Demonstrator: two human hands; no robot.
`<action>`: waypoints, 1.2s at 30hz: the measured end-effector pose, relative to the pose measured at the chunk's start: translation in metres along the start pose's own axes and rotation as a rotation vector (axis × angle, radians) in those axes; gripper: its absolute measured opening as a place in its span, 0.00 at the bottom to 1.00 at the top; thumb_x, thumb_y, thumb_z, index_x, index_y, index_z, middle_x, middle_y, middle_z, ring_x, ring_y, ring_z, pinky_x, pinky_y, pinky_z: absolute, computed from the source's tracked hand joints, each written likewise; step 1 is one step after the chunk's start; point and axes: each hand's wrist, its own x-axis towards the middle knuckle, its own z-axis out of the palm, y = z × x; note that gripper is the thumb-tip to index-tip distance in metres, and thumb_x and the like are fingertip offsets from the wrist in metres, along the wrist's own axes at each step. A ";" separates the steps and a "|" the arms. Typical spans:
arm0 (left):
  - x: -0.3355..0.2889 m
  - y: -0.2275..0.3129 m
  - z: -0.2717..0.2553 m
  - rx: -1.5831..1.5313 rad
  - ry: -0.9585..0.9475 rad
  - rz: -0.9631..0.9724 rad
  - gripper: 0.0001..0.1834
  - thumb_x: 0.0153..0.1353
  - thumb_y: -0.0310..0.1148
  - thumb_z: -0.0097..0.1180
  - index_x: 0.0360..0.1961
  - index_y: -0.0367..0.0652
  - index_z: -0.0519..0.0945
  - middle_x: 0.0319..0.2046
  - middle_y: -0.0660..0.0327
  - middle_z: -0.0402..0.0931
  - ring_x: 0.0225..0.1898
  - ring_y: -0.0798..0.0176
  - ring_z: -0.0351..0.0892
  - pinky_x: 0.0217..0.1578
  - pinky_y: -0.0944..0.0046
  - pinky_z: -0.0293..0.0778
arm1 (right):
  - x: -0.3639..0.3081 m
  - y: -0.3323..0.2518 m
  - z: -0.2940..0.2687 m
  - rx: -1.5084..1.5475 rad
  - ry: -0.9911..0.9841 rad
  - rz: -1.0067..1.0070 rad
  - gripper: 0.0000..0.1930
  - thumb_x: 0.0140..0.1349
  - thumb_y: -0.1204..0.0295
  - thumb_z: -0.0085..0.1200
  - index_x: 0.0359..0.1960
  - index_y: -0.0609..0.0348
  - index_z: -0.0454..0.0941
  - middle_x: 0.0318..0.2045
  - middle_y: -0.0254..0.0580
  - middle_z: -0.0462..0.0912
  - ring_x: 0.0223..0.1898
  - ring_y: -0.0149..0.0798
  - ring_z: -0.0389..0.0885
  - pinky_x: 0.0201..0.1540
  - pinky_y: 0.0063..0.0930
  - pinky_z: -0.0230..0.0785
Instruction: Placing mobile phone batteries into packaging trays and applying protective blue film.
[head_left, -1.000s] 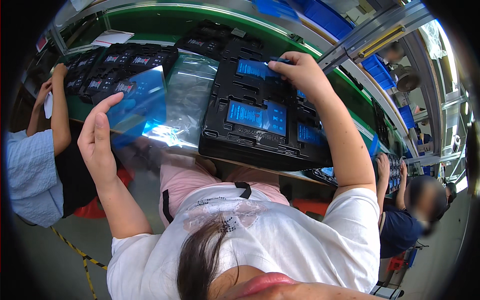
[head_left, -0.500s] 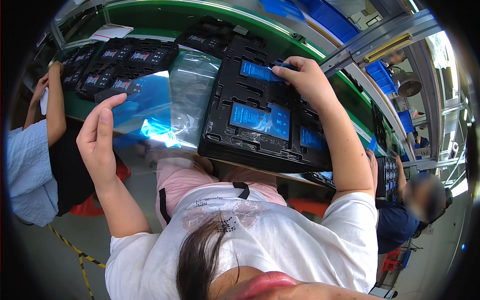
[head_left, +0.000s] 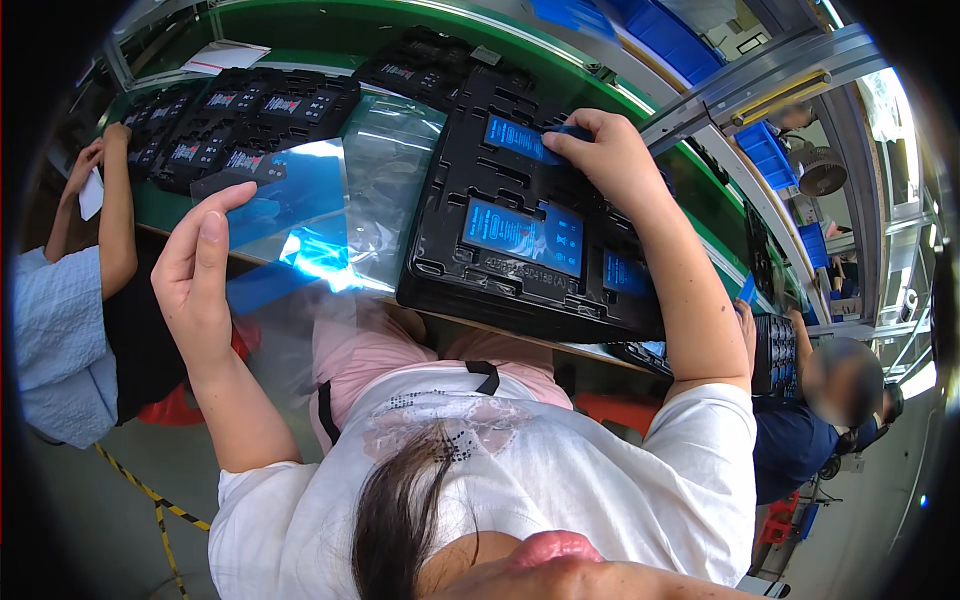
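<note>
My left hand (head_left: 200,275) is raised left of the tray, its thumb and fingers closed on a sheet of clear film with blue film pieces (head_left: 300,195). The sheet hangs in the air, glinting at its lower part. My right hand (head_left: 605,150) rests over the far part of a black plastic tray (head_left: 470,270), thumb and fingertips pinched at the right end of a flat blue-faced battery (head_left: 515,138). A bit of blue film shows between those fingers. Nearer me in the tray lie a second blue-faced battery (head_left: 522,235) and a third (head_left: 625,270), partly by my forearm.
Black trays with dark batteries (head_left: 285,105) lie on the green bench (head_left: 310,62) at the far left. A co-worker's hands (head_left: 95,155) are beyond them. On the right, another person (head_left: 800,440) works at a tray. Metal framing (head_left: 760,80) crosses the upper right.
The film in my left hand has shifted slightly. My right hand stays at the same battery, almost unmoved. At the left, the co-worker's hands have moved a little.
</note>
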 end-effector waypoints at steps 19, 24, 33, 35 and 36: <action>-0.008 -0.002 -0.013 0.016 -0.002 -0.052 0.16 0.68 0.34 0.47 0.41 0.31 0.80 0.41 0.56 0.81 0.45 0.68 0.76 0.50 0.69 0.65 | -0.088 0.044 -0.041 -0.332 0.112 0.361 0.27 0.60 0.50 0.52 0.48 0.64 0.71 0.45 0.62 0.78 0.46 0.59 0.77 0.48 0.42 0.68; -0.012 0.011 0.000 -0.046 -0.051 -0.056 0.12 0.64 0.35 0.54 0.38 0.37 0.83 0.35 0.60 0.82 0.39 0.72 0.78 0.41 0.71 0.71 | -0.087 0.110 -0.059 -0.375 0.160 0.255 0.19 0.63 0.62 0.50 0.41 0.71 0.72 0.35 0.66 0.79 0.38 0.59 0.80 0.39 0.44 0.72; -0.031 0.038 -0.015 -0.056 -0.101 0.055 0.14 0.63 0.36 0.56 0.37 0.33 0.82 0.32 0.58 0.82 0.37 0.71 0.79 0.40 0.71 0.72 | -0.068 0.099 -0.084 -0.158 0.069 0.323 0.15 0.61 0.71 0.43 0.18 0.69 0.66 0.09 0.46 0.69 0.05 0.38 0.69 0.07 0.28 0.58; -0.035 0.037 -0.018 -0.076 -0.095 0.056 0.14 0.63 0.36 0.55 0.36 0.34 0.82 0.32 0.60 0.82 0.36 0.72 0.78 0.40 0.72 0.72 | -0.080 0.088 -0.105 -0.055 0.231 0.231 0.15 0.62 0.68 0.48 0.19 0.63 0.68 0.13 0.40 0.73 0.10 0.31 0.71 0.11 0.22 0.60; -0.036 0.037 -0.019 -0.127 -0.095 0.031 0.14 0.64 0.36 0.54 0.36 0.34 0.83 0.34 0.59 0.82 0.36 0.70 0.79 0.40 0.71 0.72 | -0.083 0.095 -0.107 0.299 0.293 0.182 0.13 0.63 0.68 0.50 0.23 0.62 0.71 0.17 0.36 0.76 0.14 0.29 0.72 0.16 0.19 0.62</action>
